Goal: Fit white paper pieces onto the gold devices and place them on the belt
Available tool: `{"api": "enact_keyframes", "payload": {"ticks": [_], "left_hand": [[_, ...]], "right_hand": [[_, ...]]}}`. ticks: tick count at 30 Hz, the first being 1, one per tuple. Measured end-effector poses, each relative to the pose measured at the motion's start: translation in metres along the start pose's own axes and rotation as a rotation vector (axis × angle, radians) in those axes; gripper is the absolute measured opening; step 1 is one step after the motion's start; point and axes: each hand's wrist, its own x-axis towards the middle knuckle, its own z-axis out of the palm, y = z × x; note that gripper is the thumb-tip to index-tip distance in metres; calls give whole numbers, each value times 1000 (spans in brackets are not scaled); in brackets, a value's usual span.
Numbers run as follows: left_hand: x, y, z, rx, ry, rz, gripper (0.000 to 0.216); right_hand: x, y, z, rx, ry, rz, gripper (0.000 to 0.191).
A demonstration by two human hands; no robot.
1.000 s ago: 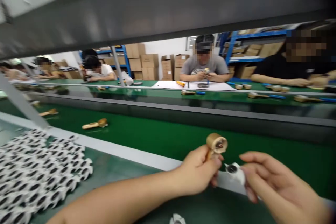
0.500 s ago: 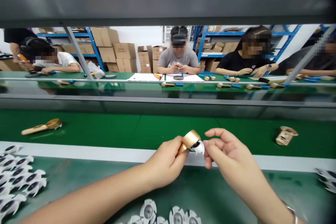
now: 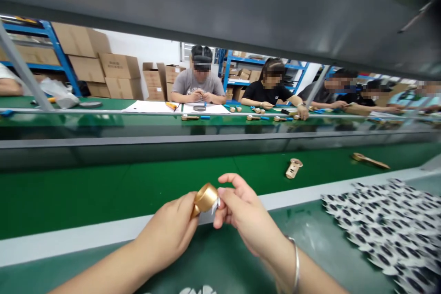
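My left hand (image 3: pixel 172 223) is closed round the handle of a gold ring-headed fan housing (image 3: pixel 207 197), its ring tilted up to the right. At the ring's lower right edge a white fan wheel (image 3: pixel 215 205) shows, mostly hidden by the ring and my fingers. My right hand (image 3: pixel 250 216) pinches at this wheel with thumb and fingers, the index finger raised and curled above. How far the wheel sits inside the ring I cannot tell.
Many white fan wheels (image 3: pixel 382 225) cover the bench at right; a few more (image 3: pixel 198 290) show at the bottom edge. On the green belt (image 3: pixel 103 193) lie a gold housing (image 3: pixel 294 168) and a long-handled one (image 3: pixel 370 161). People sit opposite, under a grey overhead shelf (image 3: pixel 206 18).
The view has swung to the right and tilted, bringing in the spread of white wheels. The housing has turned in my hands, so less of its white wheel shows.
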Motion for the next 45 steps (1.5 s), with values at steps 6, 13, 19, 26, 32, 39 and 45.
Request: {"api": "enact_keyframes", "payload": {"ticks": [6,13,19,26,32,39,45], "left_hand": [[9,2,-9,-213,-11,-63,25],[25,-52,-30,221,162,-199,40],[33,-100,-29,537,168,-291,53],[33,-78,-29,345,334,-127,58],[34,-35,-1,-899,25,-584,74],[28,-16,0,-1330,247,-631,31],[36,-37,-10,-1431,248,-419,18]], "right_hand": [[23,1,-22,-339,31,55,35],[59,5,-132,-1022,745,-85,35],[61,5,-181,-1335,1005,69,32],[65,2,-149,-1441,750,-139,19],[38,5,-54,-1332,273,-592,6],[1,7,-3,-887,-275,-688,33],[7,-3,-28,-878,-567,-26,16]]}}
